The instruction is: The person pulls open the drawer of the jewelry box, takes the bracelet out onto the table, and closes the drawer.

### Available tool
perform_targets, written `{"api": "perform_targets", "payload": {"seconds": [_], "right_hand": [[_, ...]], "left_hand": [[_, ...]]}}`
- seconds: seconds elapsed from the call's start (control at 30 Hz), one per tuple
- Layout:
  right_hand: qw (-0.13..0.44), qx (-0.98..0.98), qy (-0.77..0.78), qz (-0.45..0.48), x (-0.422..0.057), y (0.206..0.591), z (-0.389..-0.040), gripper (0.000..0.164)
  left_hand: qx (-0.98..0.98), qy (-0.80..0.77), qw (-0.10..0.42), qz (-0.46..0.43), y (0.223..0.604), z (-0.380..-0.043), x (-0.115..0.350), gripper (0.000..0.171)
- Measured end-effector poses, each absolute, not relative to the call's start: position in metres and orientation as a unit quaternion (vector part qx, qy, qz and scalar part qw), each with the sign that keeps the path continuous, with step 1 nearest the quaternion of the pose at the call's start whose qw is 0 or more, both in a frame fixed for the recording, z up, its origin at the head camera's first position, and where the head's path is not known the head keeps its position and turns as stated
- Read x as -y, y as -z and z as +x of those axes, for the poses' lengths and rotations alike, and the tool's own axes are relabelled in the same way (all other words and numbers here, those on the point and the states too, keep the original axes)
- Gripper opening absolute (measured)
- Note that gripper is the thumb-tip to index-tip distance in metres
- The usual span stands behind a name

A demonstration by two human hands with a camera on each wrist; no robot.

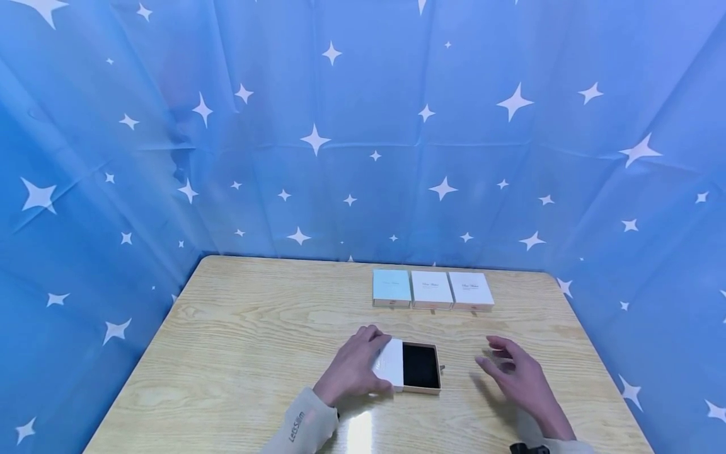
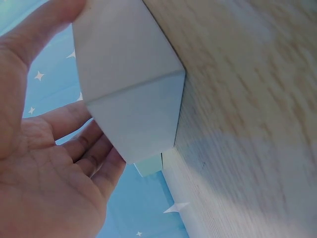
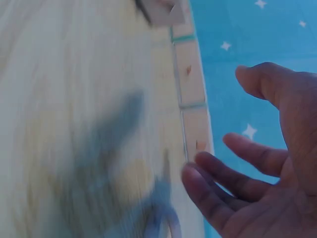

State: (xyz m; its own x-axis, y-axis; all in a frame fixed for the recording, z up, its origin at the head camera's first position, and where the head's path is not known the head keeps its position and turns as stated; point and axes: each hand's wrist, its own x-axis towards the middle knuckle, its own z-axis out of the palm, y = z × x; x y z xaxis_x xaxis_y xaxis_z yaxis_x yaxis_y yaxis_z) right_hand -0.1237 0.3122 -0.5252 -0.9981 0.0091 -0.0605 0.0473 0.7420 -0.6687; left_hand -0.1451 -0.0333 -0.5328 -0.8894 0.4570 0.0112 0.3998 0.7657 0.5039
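Find the box flat on the table, just right of the table's middle, with the tray drawn partly out of the white sleeve to show a black lining. Note the sleeve gripped by the left hand, with thumb on the side toward the table's near edge and fingers curled round the opposite side; judge this a hold to steady the sleeve while leaving the tray end unobstructed. Note the right hand above the table's right part, apart from the box and gripping nothing, with fingers loosely bent and parted, perhaps to clear the tray. See the blue box and two white boxes side by side near the table's far edge, with printed faces up and fronts aligned, likely for order. Record the tray and its tab as pointing to the table's right side, and the box's long axis as roughly parallel to the table's far edge.
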Motion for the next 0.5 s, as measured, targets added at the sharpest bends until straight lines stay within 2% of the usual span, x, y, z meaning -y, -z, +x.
{"api": "perform_targets", "payload": {"seconds": [0.17, 0.37, 0.5], "right_hand": [[0.080, -0.913, 0.399, 0.036, -0.299, 0.523, -0.126, 0.061], [0.116, -0.856, 0.503, 0.015, -0.286, 0.521, -0.129, 0.053], [0.129, -0.847, 0.516, 0.016, -0.280, 0.524, -0.129, 0.049]], "left_hand": [[-0.938, -0.254, 0.056, 0.229, 0.533, -0.145, 0.033, 0.096], [-0.939, -0.253, 0.055, 0.228, 0.534, -0.145, 0.033, 0.097], [-0.938, -0.255, 0.053, 0.228, 0.534, -0.145, 0.033, 0.096]]}}
